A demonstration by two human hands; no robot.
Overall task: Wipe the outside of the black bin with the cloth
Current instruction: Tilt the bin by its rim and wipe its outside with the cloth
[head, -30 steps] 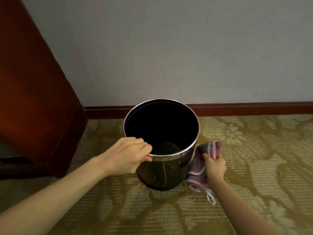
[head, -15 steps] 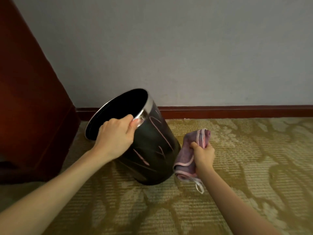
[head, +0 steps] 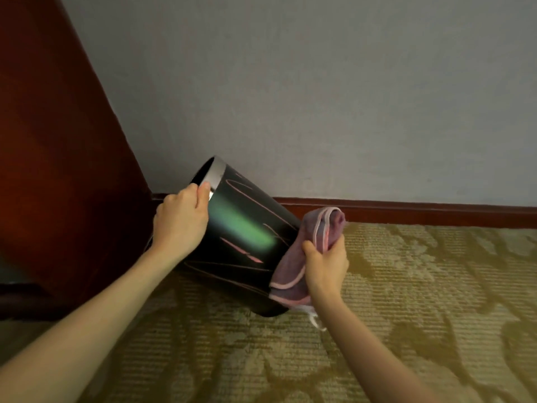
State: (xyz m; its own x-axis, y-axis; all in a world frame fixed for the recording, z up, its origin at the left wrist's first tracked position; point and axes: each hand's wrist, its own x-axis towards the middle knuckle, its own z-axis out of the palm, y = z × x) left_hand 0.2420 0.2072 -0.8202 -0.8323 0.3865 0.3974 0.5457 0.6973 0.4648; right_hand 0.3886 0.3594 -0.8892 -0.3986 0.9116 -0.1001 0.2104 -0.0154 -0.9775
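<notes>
The black bin (head: 244, 242), with a silver rim band and thin pink lines on its side, is tipped far over to the left with its mouth toward the wooden furniture. Its base edge rests on the carpet. My left hand (head: 181, 219) grips the silver rim. My right hand (head: 327, 266) clutches a bunched purple cloth (head: 316, 239) with pink edging, held against the bin's lower right side near the base. A white tag of the cloth hangs below my wrist.
Dark red-brown wooden furniture (head: 58, 158) stands at the left, close to the bin's mouth. A grey wall (head: 319, 97) with a red-brown skirting board (head: 421, 212) runs behind. Patterned beige-green carpet (head: 406, 301) covers the floor to the right and front.
The bin went from upright to tipped far left, pulled by my left hand on the rim. My right hand with the cloth stayed beside the base and now touches the bin's side.
</notes>
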